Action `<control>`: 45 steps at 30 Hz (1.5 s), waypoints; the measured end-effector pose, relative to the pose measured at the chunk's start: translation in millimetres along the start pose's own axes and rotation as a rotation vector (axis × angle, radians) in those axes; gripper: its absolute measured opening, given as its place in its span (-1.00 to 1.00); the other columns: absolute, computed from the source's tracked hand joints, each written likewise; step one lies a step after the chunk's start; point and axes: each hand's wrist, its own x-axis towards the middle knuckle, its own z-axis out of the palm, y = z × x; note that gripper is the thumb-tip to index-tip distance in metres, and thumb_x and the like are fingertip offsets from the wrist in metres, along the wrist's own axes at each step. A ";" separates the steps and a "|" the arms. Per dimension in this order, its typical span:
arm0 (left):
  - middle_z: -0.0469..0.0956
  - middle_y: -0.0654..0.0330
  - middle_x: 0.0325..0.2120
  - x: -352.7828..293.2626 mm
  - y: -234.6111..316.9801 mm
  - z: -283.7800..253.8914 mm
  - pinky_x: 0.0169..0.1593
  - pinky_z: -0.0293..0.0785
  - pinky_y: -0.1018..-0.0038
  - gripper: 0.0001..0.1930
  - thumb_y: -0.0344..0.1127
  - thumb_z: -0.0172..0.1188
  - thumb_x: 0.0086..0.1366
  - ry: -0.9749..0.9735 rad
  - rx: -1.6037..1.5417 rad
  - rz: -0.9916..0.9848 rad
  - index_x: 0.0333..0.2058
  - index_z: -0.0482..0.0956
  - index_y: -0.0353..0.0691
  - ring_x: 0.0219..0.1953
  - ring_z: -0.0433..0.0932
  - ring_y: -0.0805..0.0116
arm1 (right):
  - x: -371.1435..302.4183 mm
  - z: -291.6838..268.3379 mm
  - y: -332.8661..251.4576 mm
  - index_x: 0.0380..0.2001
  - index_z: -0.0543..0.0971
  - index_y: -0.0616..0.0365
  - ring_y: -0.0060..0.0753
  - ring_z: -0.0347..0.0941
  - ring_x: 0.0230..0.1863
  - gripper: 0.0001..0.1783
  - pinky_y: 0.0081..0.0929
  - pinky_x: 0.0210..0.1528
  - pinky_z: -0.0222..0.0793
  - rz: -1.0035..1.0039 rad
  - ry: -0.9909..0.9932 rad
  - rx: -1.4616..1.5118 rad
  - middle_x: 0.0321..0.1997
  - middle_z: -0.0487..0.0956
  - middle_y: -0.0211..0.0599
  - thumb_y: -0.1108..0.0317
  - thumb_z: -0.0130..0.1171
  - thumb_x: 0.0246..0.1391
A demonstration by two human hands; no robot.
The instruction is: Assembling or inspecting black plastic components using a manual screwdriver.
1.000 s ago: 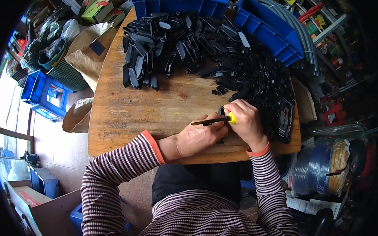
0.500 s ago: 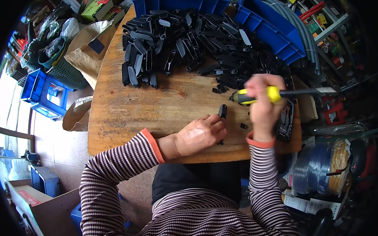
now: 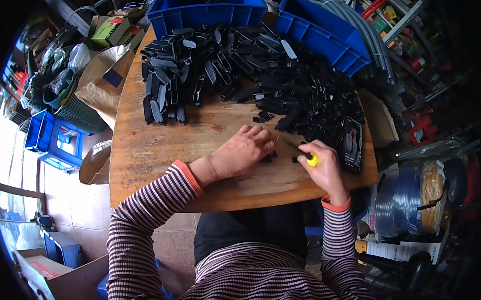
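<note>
My left hand rests near the front of the wooden table, fingers curled over a small black plastic part that shows only partly under the fingertips. In my right hand is a screwdriver with a yellow and black handle, mostly covered by the fingers. Its thin shaft points left, toward my left hand; where the tip ends is hard to make out. Behind both hands spreads a large heap of long black plastic pieces. A few small black bits lie at the heap's front edge.
Two blue plastic bins stand at the table's far side. A phone lies at the right edge of the wooden table. Brown paper bags and a blue crate stand left; coils of tubing sit right.
The screwdriver has swung round: its shaft pointed right, and now points left toward my left hand. My right hand has come lower. The view has shifted slightly.
</note>
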 end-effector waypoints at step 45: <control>0.50 0.27 -0.24 -11.7 -18.5 -30.7 -0.11 0.40 0.47 -0.82 -0.29 0.13 0.13 0.010 0.394 0.366 -0.25 0.55 -0.06 -0.18 0.48 0.37 | 6.7 -7.1 -6.3 -0.35 0.49 0.30 -0.43 0.53 -0.40 -0.80 -0.56 -0.30 0.41 -0.015 -0.018 0.070 -0.39 0.61 -0.22 0.51 0.32 0.00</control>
